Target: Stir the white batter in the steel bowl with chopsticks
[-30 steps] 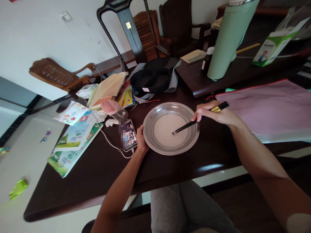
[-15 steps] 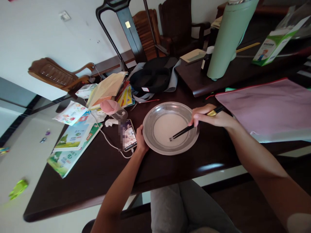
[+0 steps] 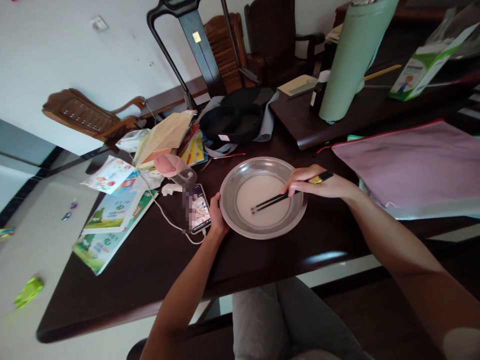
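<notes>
Head view, forward and down toward bowl (image 3: 230, 201)

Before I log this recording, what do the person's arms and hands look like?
The left hand and right hand are bare: no gloves, rings or watch visible. Left forearm and right forearm show no sleeves. A pale patch at the frame's lower right may be sleeve; I cannot tell.

Dim, soft light left the desk (image 3: 123, 290) nearly black, save for a pale glare near its front edge. Wide-angle distortion stretched the margins, where a green object (image 3: 29, 293) seemed slightly blurred.
</notes>
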The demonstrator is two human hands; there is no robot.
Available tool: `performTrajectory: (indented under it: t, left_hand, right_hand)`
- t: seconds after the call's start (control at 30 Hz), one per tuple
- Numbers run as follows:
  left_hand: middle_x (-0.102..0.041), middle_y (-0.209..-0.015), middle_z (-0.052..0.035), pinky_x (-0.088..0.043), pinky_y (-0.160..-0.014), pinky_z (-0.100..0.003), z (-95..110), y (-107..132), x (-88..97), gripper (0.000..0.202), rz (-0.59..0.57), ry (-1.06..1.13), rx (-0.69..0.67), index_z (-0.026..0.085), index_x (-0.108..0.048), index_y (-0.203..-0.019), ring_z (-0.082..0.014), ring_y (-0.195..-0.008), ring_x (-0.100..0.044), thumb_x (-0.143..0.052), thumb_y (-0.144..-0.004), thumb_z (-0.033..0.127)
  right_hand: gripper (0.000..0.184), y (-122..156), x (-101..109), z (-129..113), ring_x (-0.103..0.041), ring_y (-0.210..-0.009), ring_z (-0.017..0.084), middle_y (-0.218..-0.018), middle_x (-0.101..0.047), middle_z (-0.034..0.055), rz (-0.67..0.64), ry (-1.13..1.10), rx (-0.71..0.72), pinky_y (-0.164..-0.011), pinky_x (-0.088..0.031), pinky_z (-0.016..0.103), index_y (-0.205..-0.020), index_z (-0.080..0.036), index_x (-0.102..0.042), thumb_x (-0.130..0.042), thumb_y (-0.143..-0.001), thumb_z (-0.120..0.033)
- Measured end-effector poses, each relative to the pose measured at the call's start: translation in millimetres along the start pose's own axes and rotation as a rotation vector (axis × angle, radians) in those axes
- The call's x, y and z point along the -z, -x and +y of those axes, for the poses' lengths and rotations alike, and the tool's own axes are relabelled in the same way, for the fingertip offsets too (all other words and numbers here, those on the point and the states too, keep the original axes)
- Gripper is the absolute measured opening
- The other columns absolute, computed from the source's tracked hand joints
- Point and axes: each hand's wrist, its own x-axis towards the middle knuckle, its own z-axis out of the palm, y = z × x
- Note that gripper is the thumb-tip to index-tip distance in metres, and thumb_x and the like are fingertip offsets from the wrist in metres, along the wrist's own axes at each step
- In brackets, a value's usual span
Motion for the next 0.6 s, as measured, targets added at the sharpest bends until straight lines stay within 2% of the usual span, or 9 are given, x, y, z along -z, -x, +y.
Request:
performTrajectory:
  t: [0.1,0.2,0.3,0.4,0.5,0.6]
  left_hand:
    - [-0.066,-0.055,0.0005,-0.058,-0.070,-0.030,0,1,-1.4,0.023,0.003,-0.008,-0.009,0.021,-0.063,-0.057,-0.0237,-0.073,-0.073,-0.071,-0.069,0.038]
    - [-0.065,-0.054,0.0003,-0.058,-0.070,-0.030,1,2,-2.5,0.022,0.006,0.000,-0.011,0.021,-0.062,-0.056,-0.0243,-0.075,-0.074,-0.070,-0.070,0.037]
    - [-0.064,-0.052,0.0010,-0.058,-0.069,-0.030,2,3,-3.1,0.021,0.019,0.005,-0.006,0.021,-0.062,-0.056,-0.0232,-0.073,-0.073,-0.068,-0.071,0.034]
    - [-0.065,-0.054,0.0007,-0.058,-0.069,-0.030,3,3,-2.9,0.021,0.010,0.004,0.010,0.021,-0.063,-0.057,-0.0239,-0.075,-0.074,-0.069,-0.070,0.035]
    - [-0.064,-0.053,0.0012,-0.058,-0.069,-0.029,1,2,-1.8,0.023,0.003,0.004,-0.002,0.021,-0.061,-0.055,-0.0236,-0.073,-0.073,-0.071,-0.069,0.037]
    - [-0.063,-0.052,0.0023,-0.058,-0.069,-0.030,0,0,-0.1,0.024,0.000,0.001,-0.013,0.021,-0.062,-0.056,-0.0224,-0.070,-0.072,-0.073,-0.068,0.039]
  right_hand:
    - [0.034,0,1,1,-0.075,-0.089,0.018,-0.096,-0.082,0.0057,0.115,0.064,-0.022,-0.080,-0.054,0.030,-0.083,-0.023,-0.081,-0.063,-0.097,-0.048]
    - [0.040,5,9,1,-0.075,-0.080,0.017,-0.084,-0.081,0.0043,0.240,0.016,-0.050,-0.076,-0.054,0.029,-0.073,-0.023,-0.078,-0.061,-0.098,-0.049]
    - [0.045,6,10,-1,-0.074,-0.076,0.017,-0.081,-0.081,0.0044,0.140,-0.041,-0.030,-0.074,-0.054,0.029,-0.069,-0.022,-0.076,-0.058,-0.099,-0.051]
    - [0.039,1,4,-1,-0.076,-0.084,0.017,-0.092,-0.083,0.0056,-0.013,-0.012,-0.009,-0.076,-0.055,0.029,-0.079,-0.022,-0.080,-0.059,-0.098,-0.049]
    - [0.032,0,3,-1,-0.076,-0.089,0.017,-0.098,-0.083,0.0050,0.049,0.058,-0.018,-0.079,-0.054,0.029,-0.084,-0.023,-0.081,-0.062,-0.097,-0.046]
    - [0.036,4,9,-2,-0.075,-0.084,0.017,-0.089,-0.083,0.0035,0.180,0.049,-0.055,-0.077,-0.054,0.029,-0.075,-0.023,-0.078,-0.061,-0.098,-0.046]
